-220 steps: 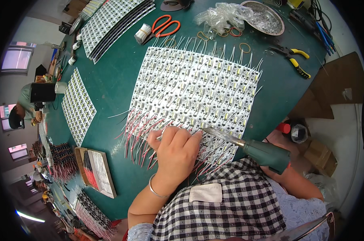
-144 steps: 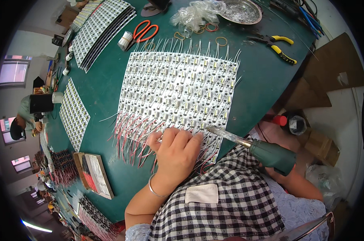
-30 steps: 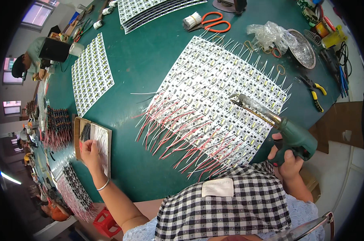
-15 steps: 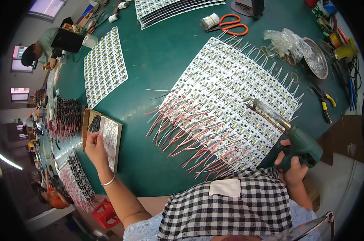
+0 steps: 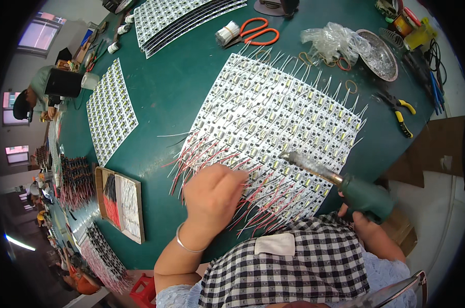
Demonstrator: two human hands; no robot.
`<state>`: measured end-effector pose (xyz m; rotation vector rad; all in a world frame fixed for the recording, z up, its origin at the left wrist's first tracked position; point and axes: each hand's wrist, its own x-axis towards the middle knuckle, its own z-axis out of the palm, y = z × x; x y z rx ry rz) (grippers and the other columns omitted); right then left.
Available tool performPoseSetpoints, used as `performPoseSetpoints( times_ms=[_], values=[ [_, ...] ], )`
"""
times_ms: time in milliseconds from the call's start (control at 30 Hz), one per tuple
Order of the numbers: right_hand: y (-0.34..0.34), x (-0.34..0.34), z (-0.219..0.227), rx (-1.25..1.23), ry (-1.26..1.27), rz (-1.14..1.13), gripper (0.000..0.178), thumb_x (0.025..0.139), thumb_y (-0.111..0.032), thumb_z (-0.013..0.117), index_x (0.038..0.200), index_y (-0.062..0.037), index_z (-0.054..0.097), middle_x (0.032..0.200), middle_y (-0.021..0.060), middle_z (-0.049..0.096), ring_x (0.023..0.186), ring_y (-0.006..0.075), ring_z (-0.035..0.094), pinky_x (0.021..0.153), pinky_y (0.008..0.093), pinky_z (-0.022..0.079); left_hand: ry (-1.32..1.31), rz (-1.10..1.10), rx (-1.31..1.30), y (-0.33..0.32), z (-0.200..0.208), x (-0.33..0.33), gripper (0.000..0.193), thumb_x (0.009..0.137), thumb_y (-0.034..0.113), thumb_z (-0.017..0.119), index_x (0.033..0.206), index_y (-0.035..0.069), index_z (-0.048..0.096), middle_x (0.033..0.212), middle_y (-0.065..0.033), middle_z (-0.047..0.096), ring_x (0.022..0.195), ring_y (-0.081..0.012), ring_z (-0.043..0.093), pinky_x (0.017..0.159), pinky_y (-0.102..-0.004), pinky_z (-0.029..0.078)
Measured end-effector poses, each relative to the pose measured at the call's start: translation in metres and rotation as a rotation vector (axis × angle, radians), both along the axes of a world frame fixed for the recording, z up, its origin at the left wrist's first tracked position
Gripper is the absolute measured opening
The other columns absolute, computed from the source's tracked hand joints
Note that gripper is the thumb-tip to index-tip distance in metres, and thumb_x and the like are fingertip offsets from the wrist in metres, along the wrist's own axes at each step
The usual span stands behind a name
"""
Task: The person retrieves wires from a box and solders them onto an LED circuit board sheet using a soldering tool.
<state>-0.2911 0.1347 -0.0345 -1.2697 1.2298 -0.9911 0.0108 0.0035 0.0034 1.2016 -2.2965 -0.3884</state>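
Observation:
My left hand (image 5: pixel 214 197) is over the near left edge of a white circuit board panel (image 5: pixel 273 110), among its red and white wires. Its fingers are bent together in a pinch, and whatever is between them is hidden by the hand. In my right hand (image 5: pixel 363 226) is a green soldering gun (image 5: pixel 368 197), gripped by its handle. The gun's metal tip (image 5: pixel 289 156) is over the middle of the panel, with a bright blur around it. Rows of small components cover the panel, and white wires stick out along its far edge.
Left of the panel lies a cardboard box (image 5: pixel 142 220) of black, red and white wires. Beyond are another panel (image 5: pixel 111 110), stacked panels (image 5: pixel 191 23), orange-handled scissors (image 5: pixel 258 33), plastic wrap (image 5: pixel 335 41), a metal dish (image 5: pixel 381 56) and yellow-black pliers (image 5: pixel 402 115). A person (image 5: pixel 37 92) works at far left.
My left hand has gone from the wire box to the panel's near left edge. My right hand has shifted the soldering gun slightly left and down. The whole view has turned somewhat.

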Motion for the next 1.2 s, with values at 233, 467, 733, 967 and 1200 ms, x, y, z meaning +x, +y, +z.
performPoseSetpoints(
  times_ms=[233, 467, 733, 967, 1200],
  values=[
    [0.005, 0.002, 0.004, -0.009, 0.104, 0.026, 0.022, 0.082, -0.014, 0.056, 0.099, 0.0001, 0.056, 0.081, 0.0080, 0.060, 0.067, 0.0159, 0.060, 0.063, 0.0279, 0.049, -0.047, -0.035, -0.004, 0.004, -0.016, -0.016, 0.018, 0.061, 0.003, 0.071, 0.076, 0.009, 0.063, 0.064, -0.0039, 0.054, 0.057, -0.0205, 0.053, 0.049, -0.0307, 0.041],
    [-0.004, 0.006, 0.022, -0.006, 0.146, 0.019, 0.017, 0.080, -0.009, 0.055, 0.094, -0.0001, 0.058, 0.079, 0.0070, 0.061, 0.068, 0.0189, 0.061, 0.061, 0.0290, 0.049, 0.005, -0.100, 0.037, 0.007, -0.016, -0.025, 0.018, 0.061, 0.003, 0.071, 0.077, 0.008, 0.063, 0.065, -0.0041, 0.055, 0.058, -0.0201, 0.054, 0.050, -0.0301, 0.042],
    [-0.005, 0.018, 0.042, 0.132, 0.083, -0.021, 0.027, 0.079, -0.010, 0.055, 0.103, 0.0016, 0.058, 0.094, 0.0130, 0.062, 0.081, 0.0231, 0.062, 0.071, 0.0316, 0.049, 0.013, -0.094, -0.012, 0.010, -0.016, -0.028, 0.017, 0.060, 0.001, 0.070, 0.075, 0.007, 0.063, 0.064, -0.0044, 0.054, 0.055, -0.0204, 0.053, 0.048, -0.0299, 0.041],
    [-0.006, 0.019, 0.034, 0.125, 0.158, -0.024, 0.033, 0.076, -0.009, 0.059, 0.107, 0.0023, 0.056, 0.103, 0.0142, 0.061, 0.092, 0.0235, 0.061, 0.080, 0.0309, 0.048, 0.029, -0.088, -0.016, 0.010, -0.020, -0.025, 0.017, 0.060, 0.000, 0.070, 0.073, 0.006, 0.062, 0.062, -0.0047, 0.052, 0.054, -0.0206, 0.051, 0.046, -0.0307, 0.039],
    [0.005, 0.014, 0.001, -0.043, 0.177, -0.002, 0.035, 0.074, -0.008, 0.062, 0.108, 0.0009, 0.056, 0.105, 0.0140, 0.060, 0.094, 0.0236, 0.061, 0.083, 0.0321, 0.046, 0.057, -0.094, 0.010, 0.010, -0.021, -0.026, 0.016, 0.060, 0.000, 0.069, 0.073, 0.005, 0.062, 0.062, -0.0050, 0.052, 0.054, -0.0206, 0.051, 0.047, -0.0307, 0.040]
  ],
)
